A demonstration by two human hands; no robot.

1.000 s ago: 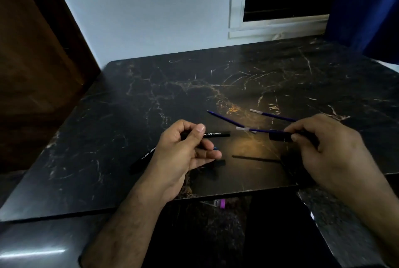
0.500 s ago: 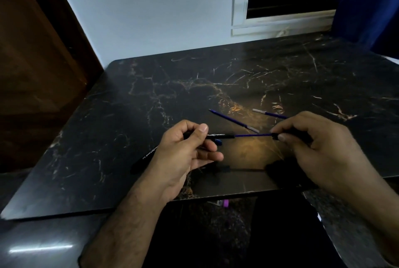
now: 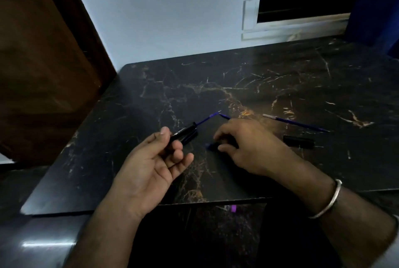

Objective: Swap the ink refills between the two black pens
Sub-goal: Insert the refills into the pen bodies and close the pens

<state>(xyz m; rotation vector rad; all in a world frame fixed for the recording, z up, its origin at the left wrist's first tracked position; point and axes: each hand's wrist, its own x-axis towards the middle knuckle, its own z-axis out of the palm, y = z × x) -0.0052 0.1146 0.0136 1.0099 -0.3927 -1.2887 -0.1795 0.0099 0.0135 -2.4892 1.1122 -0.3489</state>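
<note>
Head view of a dark marbled table (image 3: 280, 77) set against a pale wall (image 3: 168, 19), with a window (image 3: 302, 4) above its far edge, a brown door (image 3: 43, 62) to the left and a blue curtain (image 3: 375, 8) at the far right.

Left hand (image 3: 151, 164): palm up, over the near part of the table, left of centre. Thumb and curled fingers pinch a black pen barrel (image 3: 183, 131), which slants up and away to the right. A blue refill (image 3: 208, 118) projects from the barrel's far end, its pale tip pointing toward the middle of the table. A second dark piece (image 3: 190, 138) lies just under the barrel; whether it touches the barrel cannot be told.

Right hand (image 3: 248, 144): palm down, near the centre of the table, just right of the left hand, the two hands apart. Its fingers are curled over a small dark part with a blue end (image 3: 210, 145) that shows below the fingertips; the grip itself is hidden by the hand, so how it holds cannot be told. A short blue length (image 3: 224, 116) shows just beyond the knuckles. A metal bangle (image 3: 330, 200) sits on the wrist.

A second refill (image 3: 295, 122), blue with a pale metal tip, lies loose on the table to the right of the right hand, tip toward the centre. Just nearer the front edge, a black cap (image 3: 299, 141) lies flat, apart from the refill and from the hand.

Below the front edge, a small purple object (image 3: 232, 208) shows in the dark.
</note>
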